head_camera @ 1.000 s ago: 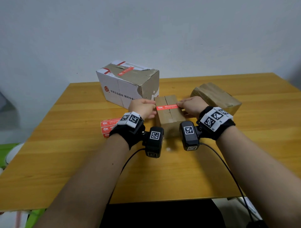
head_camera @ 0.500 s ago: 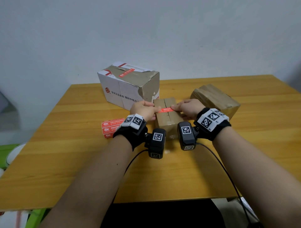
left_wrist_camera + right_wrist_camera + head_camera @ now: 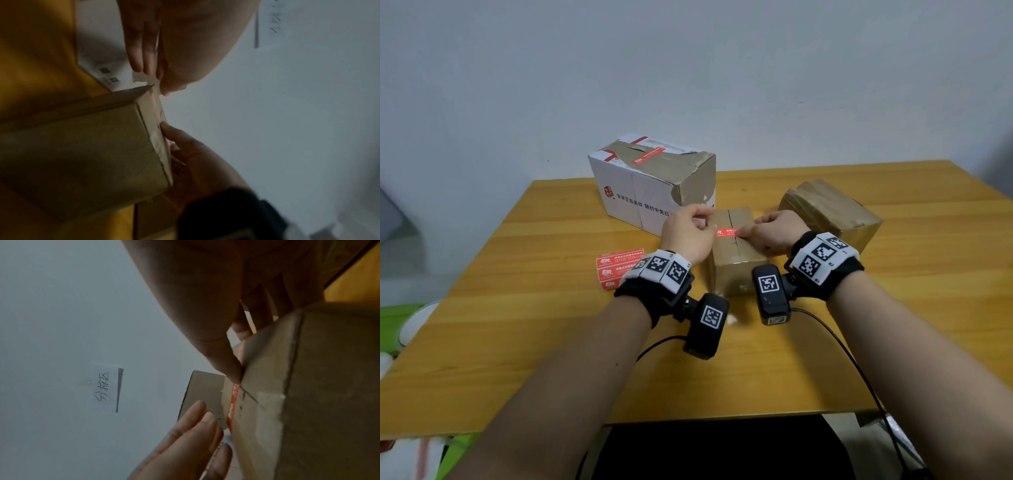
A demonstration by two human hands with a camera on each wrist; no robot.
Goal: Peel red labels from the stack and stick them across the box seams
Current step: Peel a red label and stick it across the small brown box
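A small brown box [image 3: 736,260] stands mid-table with a seam down its top. A red label [image 3: 726,233] lies across that seam. My right hand [image 3: 743,235] rests on the box top, its thumb tip [image 3: 234,374] pressing the label down beside the seam. My left hand [image 3: 705,222] is raised just off the box's left edge. In the left wrist view it pinches a pale strip [image 3: 157,81] that runs to the label's left end. Whether that strip is the label itself or its backing is unclear. The stack of red labels [image 3: 616,270] lies left of the box.
A large white box [image 3: 640,192] with a red label on its taped top stands behind the small box. A brown taped parcel [image 3: 828,212] sits at the right. The wooden table [image 3: 551,342] reaches to the wall. Cables trail from both wrist cameras toward me.
My right hand has slid left along the label toward the seam, so less red shows. My left hand has lifted off the box's left edge with the strip pinched.
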